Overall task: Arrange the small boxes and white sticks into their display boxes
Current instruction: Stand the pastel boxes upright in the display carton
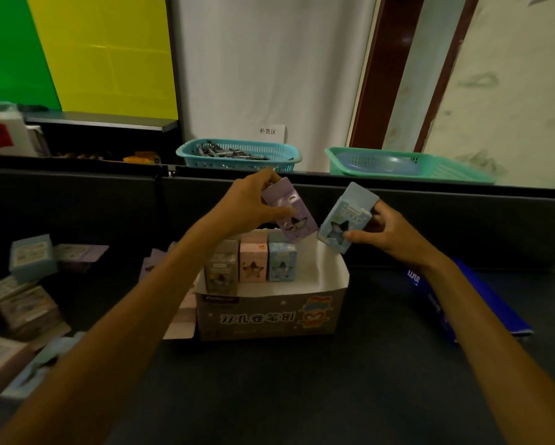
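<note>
My left hand (248,200) pinches a purple box (289,213), my right hand (387,231) a blue box (345,218), both at twelve o'clock above the display box (269,313) holding three upright small boxes (252,263).

A dark bench (285,380) fills the near part of the room, with a low black partition (77,200) along its far edge. Beyond the partition sit two plastic baskets: a teal basket (239,154) holding dark pens, and to its right a green basket (407,165) with a pale blue dish inside. A small paper sign (268,131) hangs on the white curtain (269,65) just above the teal one. Far left, green and yellow panels (77,53) stand over a dark shelf (102,122). On the right, a blue flat pack (475,300) lies on the bench.
</note>
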Motion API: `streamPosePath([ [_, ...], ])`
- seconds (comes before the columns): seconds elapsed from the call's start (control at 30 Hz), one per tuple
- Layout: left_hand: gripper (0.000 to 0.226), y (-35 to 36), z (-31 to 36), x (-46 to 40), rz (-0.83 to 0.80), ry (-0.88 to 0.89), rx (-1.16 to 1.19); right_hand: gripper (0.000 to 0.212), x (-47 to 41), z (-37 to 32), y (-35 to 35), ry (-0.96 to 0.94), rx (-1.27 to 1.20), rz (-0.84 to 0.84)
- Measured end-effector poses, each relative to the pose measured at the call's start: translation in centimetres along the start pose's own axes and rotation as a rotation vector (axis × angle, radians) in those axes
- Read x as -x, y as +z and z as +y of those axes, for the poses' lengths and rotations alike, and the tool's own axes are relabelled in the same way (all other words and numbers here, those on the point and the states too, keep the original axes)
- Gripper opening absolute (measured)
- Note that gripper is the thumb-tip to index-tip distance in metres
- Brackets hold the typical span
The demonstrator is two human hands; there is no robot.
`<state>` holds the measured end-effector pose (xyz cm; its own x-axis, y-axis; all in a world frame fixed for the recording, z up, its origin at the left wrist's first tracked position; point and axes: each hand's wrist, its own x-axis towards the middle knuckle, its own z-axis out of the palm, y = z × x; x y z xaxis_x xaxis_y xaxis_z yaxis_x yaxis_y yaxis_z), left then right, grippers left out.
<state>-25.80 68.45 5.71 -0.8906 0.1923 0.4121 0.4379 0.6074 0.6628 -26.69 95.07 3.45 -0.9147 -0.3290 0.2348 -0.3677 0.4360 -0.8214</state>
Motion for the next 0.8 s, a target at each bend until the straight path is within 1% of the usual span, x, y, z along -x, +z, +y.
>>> streamPosePath([
  [0.07, 0.040, 0.8, -0.2, -0.7, -0.017, -0.030, 0.012, 0.064, -0.1, 0.5, -0.6, -0.001, -0.031, -0.033],
  [0.17, 0.042, 1.7, -0.8, -1.7, -0.050, -0.070, 0.035, 0.062, -0.3, 1.0, -1.5, -0.005, -0.125, -0.018],
  [0.27, 0.045, 2.5, -1.2, -2.3, -0.077, -0.090, -0.002, 0.062, -0.5, 1.4, -1.8, -0.020, -0.186, -0.021],
  [0.53, 0.045, 3.9, -1.8, -2.7, -0.151, -0.056, -0.188, 0.062, -1.1, 0.9, -0.3, -0.066, -0.140, -0.114],
  [0.7, 0.047, 4.4, -1.5, -3.1, -0.200, 0.022, -0.250, 0.065, -1.7, 0.7, 0.4, -0.075, -0.054, -0.159],
  [0.8, 0.048, 4.6, -1.3, -3.5, -0.251, 0.063, -0.300, 0.062, -1.7, 0.7, 0.4, -0.073, -0.045, -0.169],
])
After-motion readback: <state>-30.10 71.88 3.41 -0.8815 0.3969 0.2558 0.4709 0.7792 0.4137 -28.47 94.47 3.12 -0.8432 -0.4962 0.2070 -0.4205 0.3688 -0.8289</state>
